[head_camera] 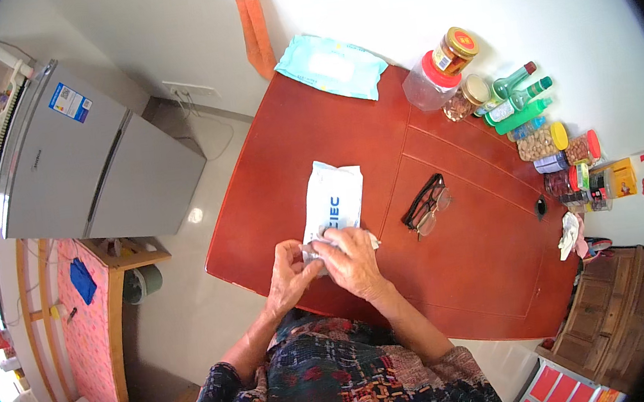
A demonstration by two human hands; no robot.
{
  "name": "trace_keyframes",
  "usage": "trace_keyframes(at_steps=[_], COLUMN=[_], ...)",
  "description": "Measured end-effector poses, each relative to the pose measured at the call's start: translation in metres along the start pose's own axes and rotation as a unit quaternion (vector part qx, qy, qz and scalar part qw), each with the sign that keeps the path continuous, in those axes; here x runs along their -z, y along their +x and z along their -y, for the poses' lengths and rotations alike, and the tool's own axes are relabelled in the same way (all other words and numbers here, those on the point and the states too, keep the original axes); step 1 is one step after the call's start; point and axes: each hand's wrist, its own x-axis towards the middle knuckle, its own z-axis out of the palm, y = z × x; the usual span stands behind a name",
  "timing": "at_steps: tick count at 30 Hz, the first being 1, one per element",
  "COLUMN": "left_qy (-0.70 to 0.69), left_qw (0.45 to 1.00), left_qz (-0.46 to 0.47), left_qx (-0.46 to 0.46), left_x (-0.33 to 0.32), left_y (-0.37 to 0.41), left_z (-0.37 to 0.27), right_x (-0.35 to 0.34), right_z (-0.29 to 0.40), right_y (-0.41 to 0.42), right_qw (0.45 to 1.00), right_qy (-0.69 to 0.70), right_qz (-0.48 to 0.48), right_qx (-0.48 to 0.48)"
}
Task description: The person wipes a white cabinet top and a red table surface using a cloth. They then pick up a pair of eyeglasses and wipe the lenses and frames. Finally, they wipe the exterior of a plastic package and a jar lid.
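Note:
Both hands meet near the table's front edge, over the lower end of a white soft pack with blue lettering [333, 194]. Between the fingers is a small, partly clear or greyish item [308, 253] whose kind I cannot tell. My left hand [291, 275] pinches its left side with thumb and fingertips. From the right, my right hand [352, 262] grips it with bent fingers, a bit of white material showing beside them. To the right lie eyeglasses [432, 213] and a black item beside them on the reddish-brown table [302, 123].
A light-blue wipes pack [331, 67] lies at the back edge. Jars [542, 142], green bottles [514, 98] and a tall clear container [427, 84] line the wall side. Crumpled tissue [570, 234] lies far right. A grey refrigerator [71, 162] stands left of the table.

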Motion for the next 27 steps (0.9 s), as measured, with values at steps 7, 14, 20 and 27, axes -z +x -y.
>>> trace_keyframes(at_steps=[7,14,20,27], left_qy=[-0.031,-0.073,-0.052,0.11], left_qw=[0.997,0.995,0.997,0.994], left_qz=[0.035,0.041,0.036,0.001], left_qx=[0.062,0.045,0.042,0.003], left_x=[0.019,0.012,0.011,0.015], left_y=[0.018,0.019,0.021,0.02], left_z=[0.019,0.02,0.02,0.023], right_x=[-0.02,-0.031,-0.029,-0.034], right_z=[-0.026,-0.071,-0.045,0.013], right_y=[0.026,0.079,0.066,0.013], right_qw=[0.997,0.989,0.993,0.991], right_qy=[-0.022,-0.082,-0.111,-0.106], right_qz=[-0.051,-0.05,-0.029,0.063], right_qx=[-0.049,-0.114,-0.028,0.053])
